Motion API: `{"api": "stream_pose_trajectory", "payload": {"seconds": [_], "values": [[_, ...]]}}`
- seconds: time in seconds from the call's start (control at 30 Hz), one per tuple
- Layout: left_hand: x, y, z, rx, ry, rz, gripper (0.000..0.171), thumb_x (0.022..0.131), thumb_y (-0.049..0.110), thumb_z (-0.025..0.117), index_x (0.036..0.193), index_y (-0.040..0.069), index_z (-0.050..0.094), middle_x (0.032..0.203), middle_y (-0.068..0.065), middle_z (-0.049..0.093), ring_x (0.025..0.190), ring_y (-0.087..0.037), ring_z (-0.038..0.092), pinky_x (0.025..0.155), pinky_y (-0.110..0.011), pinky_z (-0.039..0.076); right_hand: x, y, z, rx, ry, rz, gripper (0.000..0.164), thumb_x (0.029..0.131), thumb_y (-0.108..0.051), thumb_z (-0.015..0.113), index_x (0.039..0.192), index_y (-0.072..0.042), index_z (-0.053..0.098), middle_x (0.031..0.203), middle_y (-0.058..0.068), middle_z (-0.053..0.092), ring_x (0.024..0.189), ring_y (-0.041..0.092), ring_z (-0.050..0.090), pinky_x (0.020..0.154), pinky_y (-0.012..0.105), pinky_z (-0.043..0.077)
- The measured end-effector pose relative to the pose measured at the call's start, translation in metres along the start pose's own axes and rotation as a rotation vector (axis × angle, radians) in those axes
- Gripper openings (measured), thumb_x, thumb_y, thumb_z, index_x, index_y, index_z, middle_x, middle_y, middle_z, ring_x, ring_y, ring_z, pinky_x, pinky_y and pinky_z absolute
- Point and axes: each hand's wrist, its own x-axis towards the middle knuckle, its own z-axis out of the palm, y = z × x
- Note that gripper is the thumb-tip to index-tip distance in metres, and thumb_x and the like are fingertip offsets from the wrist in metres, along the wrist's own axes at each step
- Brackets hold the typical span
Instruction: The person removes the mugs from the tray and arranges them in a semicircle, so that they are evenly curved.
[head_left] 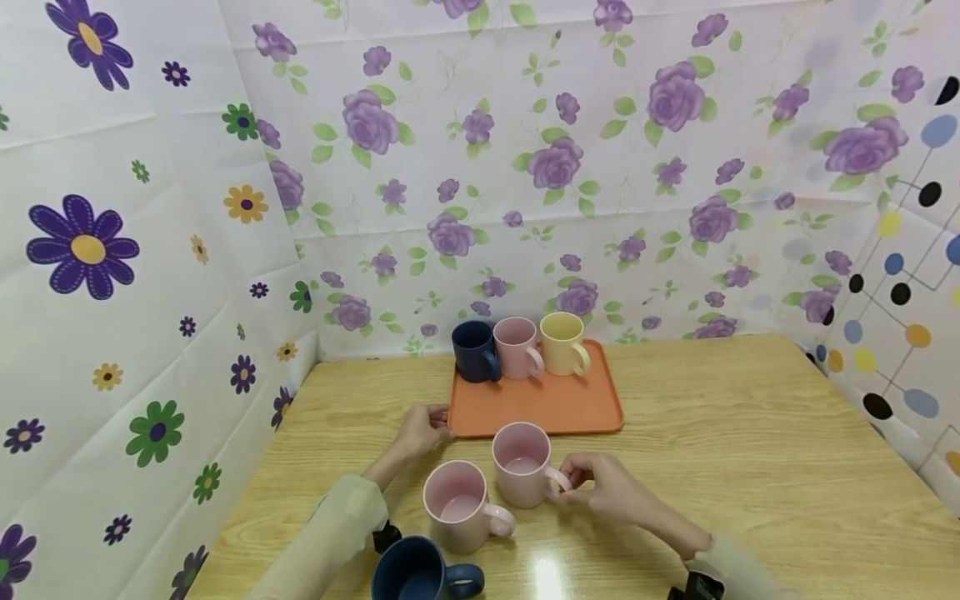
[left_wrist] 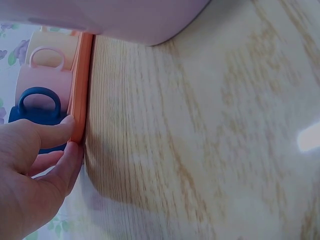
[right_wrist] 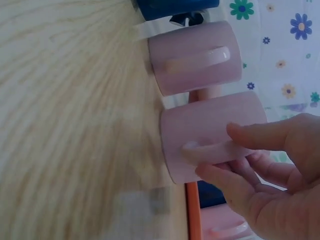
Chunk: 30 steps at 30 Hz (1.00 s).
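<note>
Orange tray (head_left: 536,412) lies flat toward the back of the wood-grain table (head_left: 712,417); all places below taken from it.

Left hand (head_left: 422,432): at the tray's near left corner, grasping it, thumb and fingertips about the rim. The left wrist view shows the orange edge between them.

Right hand (head_left: 603,487): just in front of the tray, right of its midline. Thumb and fingers pinch the handle of the front pink mug (head_left: 520,483). That mug stands upright, mouth up, close to the tray's near edge and on the person's side of it, handle toward the right hand. Cannot tell whether its base touches the wood or is slightly raised.

Second pink mug (head_left: 456,517): upright, farther out from the tray's near edge, nearer the person, and a little left of the first. Near navy mug (head_left: 408,575): farthest from the tray on that side, partly cut off by the lower border of the head view.

On the tray, a row along its back left portion: far navy mug (head_left: 472,354) leftmost, tray pink mug (head_left: 514,350) beside it, yellow mug (head_left: 561,346) rightmost. All upright, handles toward the near right.

Behind the tray, purple-rose cloth (head_left: 555,167) hangs as a backdrop.
</note>
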Motion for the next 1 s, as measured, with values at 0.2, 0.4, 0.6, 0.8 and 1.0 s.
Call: {"api": "stream_pose_trajectory", "payload": {"seconds": [0.2, 0.4, 0.6, 0.8, 1.0], "values": [[0.001, -0.001, 0.000, 0.005, -0.014, 0.000, 0.048, 0.076, -0.009, 0.073, 0.122, -0.013, 0.059, 0.100, -0.024, 0.068, 0.087, -0.027, 0.068, 0.070, -0.026, 0.059, 0.004, -0.001, -0.011, 0.057, -0.133, 0.025, 0.020, 0.082, -0.016, 0.076, 0.092, -0.003, 0.064, 0.085, 0.006, 0.066, 0.079, 0.004, 0.061, 0.073, 0.021, 0.056], [0.003, -0.001, -0.001, 0.025, -0.018, 0.004, 0.049, 0.076, -0.008, 0.073, 0.123, -0.013, 0.058, 0.100, -0.024, 0.068, 0.087, -0.026, 0.068, 0.069, -0.025, 0.058, 0.009, 0.007, -0.023, 0.073, -0.183, 0.056, 0.025, 0.086, -0.025, 0.073, 0.102, -0.008, 0.063, 0.093, 0.003, 0.066, 0.088, 0.007, 0.062, 0.082, 0.024, 0.055], [0.002, 0.001, -0.001, 0.021, -0.025, -0.002, 0.049, 0.077, -0.009, 0.072, 0.123, -0.014, 0.058, 0.101, -0.025, 0.068, 0.088, -0.029, 0.068, 0.070, -0.026, 0.059, 0.011, 0.017, -0.034, 0.079, -0.188, 0.076, 0.025, 0.092, -0.026, 0.065, 0.104, -0.004, 0.063, 0.096, 0.005, 0.065, 0.089, 0.010, 0.062, 0.079, 0.024, 0.054], [0.000, 0.001, 0.000, 0.012, -0.017, -0.001, 0.049, 0.076, -0.010, 0.073, 0.122, -0.015, 0.058, 0.099, -0.025, 0.068, 0.086, -0.028, 0.068, 0.068, -0.025, 0.058, 0.017, 0.023, -0.046, 0.135, -0.157, 0.114, 0.023, 0.097, -0.021, 0.058, 0.104, 0.001, 0.060, 0.095, 0.016, 0.063, 0.087, 0.023, 0.063, 0.074, 0.037, 0.059], [0.000, 0.000, 0.000, 0.018, -0.006, 0.002, 0.048, 0.075, -0.010, 0.073, 0.121, -0.014, 0.059, 0.098, -0.024, 0.069, 0.085, -0.027, 0.068, 0.067, -0.025, 0.058, 0.028, 0.034, -0.052, 0.148, -0.090, 0.166, 0.026, 0.097, -0.017, 0.057, 0.105, 0.008, 0.058, 0.099, 0.025, 0.061, 0.090, 0.027, 0.062, 0.076, 0.041, 0.059]]}}
